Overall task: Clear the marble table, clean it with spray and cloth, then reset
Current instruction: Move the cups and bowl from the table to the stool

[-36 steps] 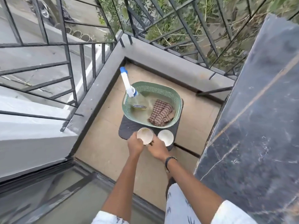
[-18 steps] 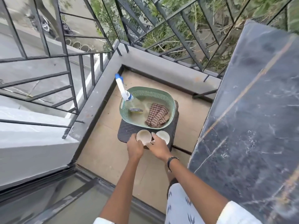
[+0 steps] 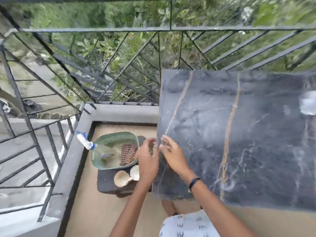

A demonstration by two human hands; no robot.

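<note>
The dark marble table [image 3: 239,134] fills the right half of the view. Below its left edge, a dark stool [image 3: 107,183] carries a green basket [image 3: 106,139] holding a spray bottle [image 3: 85,142] and a checked cloth [image 3: 127,153]. Two white cups [image 3: 121,178] [image 3: 135,172] stand on the stool's front. My left hand [image 3: 147,159] and my right hand [image 3: 172,154] are raised side by side at the table's left edge, fingers apart, holding nothing. The frame is blurred.
A black metal railing [image 3: 119,65] and a grey ledge [image 3: 123,112] close the balcony at the left and back, with greenery beyond. A pale blurred object [image 3: 308,104] lies at the table's far right. Beige floor [image 3: 90,211] spreads around the stool.
Both hands have let go of the cups and risen from the stool to the table's left edge. The cups stay on the stool. The view has swung right, over the table.
</note>
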